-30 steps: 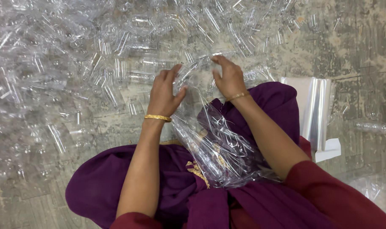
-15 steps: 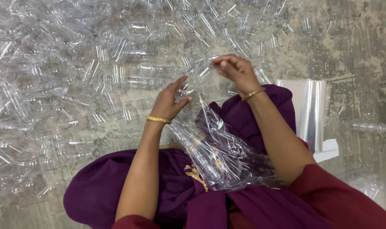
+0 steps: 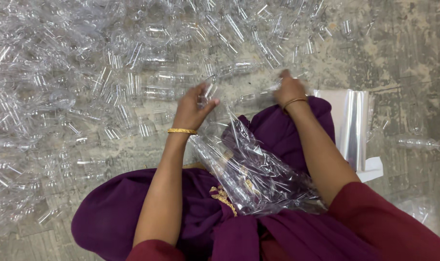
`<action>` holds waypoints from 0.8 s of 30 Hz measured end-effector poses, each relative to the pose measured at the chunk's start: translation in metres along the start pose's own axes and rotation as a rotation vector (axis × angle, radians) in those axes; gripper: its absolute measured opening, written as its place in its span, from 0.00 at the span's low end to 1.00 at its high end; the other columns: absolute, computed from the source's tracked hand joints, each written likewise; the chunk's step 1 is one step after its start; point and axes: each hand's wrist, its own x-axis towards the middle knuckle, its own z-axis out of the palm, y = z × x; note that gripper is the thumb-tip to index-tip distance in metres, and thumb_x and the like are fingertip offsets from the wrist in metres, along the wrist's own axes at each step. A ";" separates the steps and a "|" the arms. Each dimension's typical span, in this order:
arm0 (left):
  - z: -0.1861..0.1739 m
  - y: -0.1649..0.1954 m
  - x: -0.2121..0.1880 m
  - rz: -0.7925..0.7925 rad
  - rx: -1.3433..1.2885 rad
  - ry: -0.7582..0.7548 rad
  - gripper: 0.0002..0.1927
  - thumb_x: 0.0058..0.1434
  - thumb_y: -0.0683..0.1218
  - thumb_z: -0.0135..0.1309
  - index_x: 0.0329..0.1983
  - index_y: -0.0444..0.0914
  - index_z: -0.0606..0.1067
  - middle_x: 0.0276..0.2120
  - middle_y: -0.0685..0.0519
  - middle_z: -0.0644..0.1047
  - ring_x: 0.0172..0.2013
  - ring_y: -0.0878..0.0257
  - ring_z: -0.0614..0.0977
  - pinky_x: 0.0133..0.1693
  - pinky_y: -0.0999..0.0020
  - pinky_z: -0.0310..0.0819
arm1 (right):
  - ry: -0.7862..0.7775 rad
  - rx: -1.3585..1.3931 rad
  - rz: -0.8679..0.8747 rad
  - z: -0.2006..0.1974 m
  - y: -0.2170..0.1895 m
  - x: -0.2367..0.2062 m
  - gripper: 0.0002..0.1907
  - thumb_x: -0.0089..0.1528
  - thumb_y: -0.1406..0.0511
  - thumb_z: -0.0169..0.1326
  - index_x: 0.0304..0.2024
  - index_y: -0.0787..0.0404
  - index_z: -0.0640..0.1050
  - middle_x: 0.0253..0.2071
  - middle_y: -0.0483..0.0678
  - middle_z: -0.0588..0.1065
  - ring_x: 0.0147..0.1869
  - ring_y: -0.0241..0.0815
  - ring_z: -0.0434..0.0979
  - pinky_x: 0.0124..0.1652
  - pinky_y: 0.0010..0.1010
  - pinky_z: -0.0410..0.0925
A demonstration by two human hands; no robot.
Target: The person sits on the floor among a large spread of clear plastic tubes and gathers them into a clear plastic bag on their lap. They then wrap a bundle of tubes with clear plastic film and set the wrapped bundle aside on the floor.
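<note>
Clear plastic bag of bottles [image 3: 251,169] lies on the purple-draped lap. Left hand [image 3: 191,108] pinches the bag's upper edge, fingers partly curled. Right hand [image 3: 290,89], beyond the bag, closes on a clear bottle (grip partly hidden) at the heap of clear plastic bottles [image 3: 108,72] on the concrete floor [image 3: 403,58].

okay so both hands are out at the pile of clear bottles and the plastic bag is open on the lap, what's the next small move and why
Probably close each hand on a clear bottle and bring it back: the left hand and right hand touch the bottle pile, and the part-filled plastic bag lies on the lap.
</note>
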 end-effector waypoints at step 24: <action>-0.011 0.002 -0.004 -0.107 0.283 -0.033 0.35 0.54 0.50 0.68 0.65 0.42 0.71 0.53 0.43 0.78 0.51 0.48 0.82 0.52 0.55 0.76 | 0.130 0.843 -0.273 0.029 -0.103 -0.023 0.18 0.62 0.71 0.60 0.55 0.58 0.76 0.40 0.45 0.79 0.45 0.37 0.82 0.49 0.27 0.76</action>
